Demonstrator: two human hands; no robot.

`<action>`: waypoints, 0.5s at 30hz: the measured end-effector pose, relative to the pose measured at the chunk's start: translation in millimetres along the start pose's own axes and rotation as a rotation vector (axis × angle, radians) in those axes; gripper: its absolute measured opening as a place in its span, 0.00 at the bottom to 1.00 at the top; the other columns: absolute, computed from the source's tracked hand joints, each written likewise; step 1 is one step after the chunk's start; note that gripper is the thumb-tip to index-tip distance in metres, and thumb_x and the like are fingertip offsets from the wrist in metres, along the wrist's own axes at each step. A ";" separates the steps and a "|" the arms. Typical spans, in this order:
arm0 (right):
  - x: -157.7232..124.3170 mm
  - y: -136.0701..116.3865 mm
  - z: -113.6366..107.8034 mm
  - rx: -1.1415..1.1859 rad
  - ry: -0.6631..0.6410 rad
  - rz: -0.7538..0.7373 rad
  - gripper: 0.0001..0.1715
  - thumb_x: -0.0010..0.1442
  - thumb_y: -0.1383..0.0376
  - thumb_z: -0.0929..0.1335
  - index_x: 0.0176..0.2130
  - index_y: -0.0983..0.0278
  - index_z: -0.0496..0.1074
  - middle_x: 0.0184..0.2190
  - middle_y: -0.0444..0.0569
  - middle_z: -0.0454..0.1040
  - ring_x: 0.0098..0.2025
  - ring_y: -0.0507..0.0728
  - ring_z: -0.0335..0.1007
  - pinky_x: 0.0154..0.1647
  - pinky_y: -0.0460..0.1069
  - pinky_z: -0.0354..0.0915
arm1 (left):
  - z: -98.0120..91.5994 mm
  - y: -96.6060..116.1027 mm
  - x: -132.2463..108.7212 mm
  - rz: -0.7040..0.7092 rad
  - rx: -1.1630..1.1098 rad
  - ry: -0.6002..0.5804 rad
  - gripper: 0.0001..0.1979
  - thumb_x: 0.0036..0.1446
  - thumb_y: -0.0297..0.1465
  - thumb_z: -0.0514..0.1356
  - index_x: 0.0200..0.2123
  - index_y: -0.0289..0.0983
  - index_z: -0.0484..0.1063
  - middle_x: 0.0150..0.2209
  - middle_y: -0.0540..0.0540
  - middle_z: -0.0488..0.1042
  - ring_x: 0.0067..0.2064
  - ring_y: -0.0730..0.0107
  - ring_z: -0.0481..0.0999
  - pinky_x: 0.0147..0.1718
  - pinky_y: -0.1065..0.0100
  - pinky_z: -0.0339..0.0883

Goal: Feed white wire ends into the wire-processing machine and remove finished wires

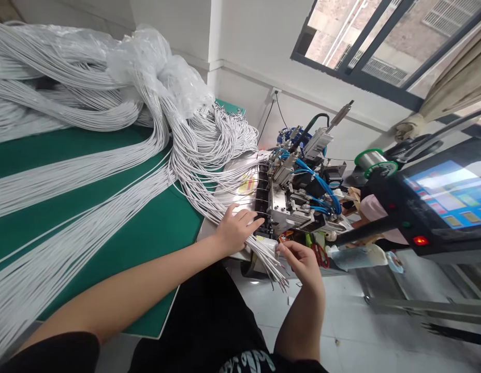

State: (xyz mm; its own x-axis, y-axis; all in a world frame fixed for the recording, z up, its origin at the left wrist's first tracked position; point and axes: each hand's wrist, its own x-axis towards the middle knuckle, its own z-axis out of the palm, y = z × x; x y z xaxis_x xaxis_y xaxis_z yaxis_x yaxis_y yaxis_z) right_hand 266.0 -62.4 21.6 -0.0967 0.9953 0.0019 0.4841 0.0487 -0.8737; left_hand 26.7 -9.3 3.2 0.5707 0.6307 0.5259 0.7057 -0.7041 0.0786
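Observation:
A thick bundle of white cables (189, 171) runs from the green table to the front of a machine (281, 199) with blue air tubes. My left hand (236, 228) lies over the bundle beside the machine's black feed edge, its fingers spread. Loose cable ends (269, 259) stick out past that hand, their tips fanned out. Just right of these ends is my right hand (300, 261), thumb and forefinger pinched together near a thin cable end. What exactly sits in that pinch is too small to make out.
More white cables in clear plastic (147, 57) lie on the green table (155, 248). At the right are a screen (450, 191) on an arm and a wire spool (376, 163). Red-handled scissors (321, 255) lie beyond my right hand. Part of another person (376, 217) shows behind the machine.

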 end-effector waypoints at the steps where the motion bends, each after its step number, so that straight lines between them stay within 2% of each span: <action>1: -2.1 -2.4 -0.6 -0.022 -0.044 -0.002 0.20 0.58 0.51 0.68 0.30 0.66 0.75 0.18 0.43 0.64 0.21 0.50 0.55 0.21 0.46 0.51 | 0.2 0.0 0.0 0.000 0.001 0.013 0.29 0.48 0.22 0.56 0.56 0.39 0.67 0.54 0.41 0.71 0.52 0.58 0.70 0.57 0.50 0.46; 5: -6.6 -6.7 -0.1 -0.028 -0.146 -0.001 0.19 0.59 0.53 0.68 0.31 0.66 0.75 0.20 0.44 0.64 0.22 0.50 0.55 0.22 0.46 0.50 | 1.3 -0.3 0.4 0.014 0.007 0.072 0.26 0.50 0.23 0.55 0.55 0.39 0.68 0.52 0.41 0.72 0.51 0.59 0.71 0.57 0.50 0.46; 9: -4.8 -7.1 1.2 -0.030 -0.165 -0.006 0.19 0.59 0.53 0.68 0.30 0.66 0.74 0.20 0.44 0.64 0.22 0.50 0.54 0.22 0.46 0.50 | 2.4 -0.9 0.8 0.024 0.009 0.104 0.23 0.51 0.22 0.55 0.51 0.39 0.69 0.46 0.44 0.75 0.46 0.62 0.72 0.56 0.51 0.47; 12: 2.3 -2.4 3.9 0.006 -0.034 -0.033 0.18 0.60 0.53 0.68 0.29 0.66 0.72 0.21 0.44 0.64 0.24 0.51 0.56 0.24 0.46 0.52 | 3.2 -1.1 0.6 0.043 0.008 0.107 0.18 0.54 0.21 0.53 0.47 0.39 0.71 0.38 0.47 0.76 0.40 0.66 0.73 0.55 0.52 0.47; 15: 12.0 7.0 9.2 0.100 0.130 -0.039 0.17 0.60 0.53 0.68 0.29 0.65 0.71 0.22 0.43 0.65 0.25 0.51 0.57 0.26 0.45 0.55 | 3.3 -0.5 0.4 0.046 0.018 0.147 0.14 0.59 0.23 0.52 0.46 0.39 0.71 0.35 0.49 0.76 0.38 0.68 0.73 0.56 0.52 0.47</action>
State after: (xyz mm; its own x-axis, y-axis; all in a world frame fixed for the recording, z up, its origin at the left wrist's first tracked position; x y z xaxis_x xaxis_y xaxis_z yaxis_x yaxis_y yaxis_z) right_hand 260.3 -51.0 11.1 0.0024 0.9956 0.0940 0.3922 0.0855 -0.9159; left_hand 27.9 -7.7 0.6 0.5362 0.5421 0.6470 0.6883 -0.7245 0.0366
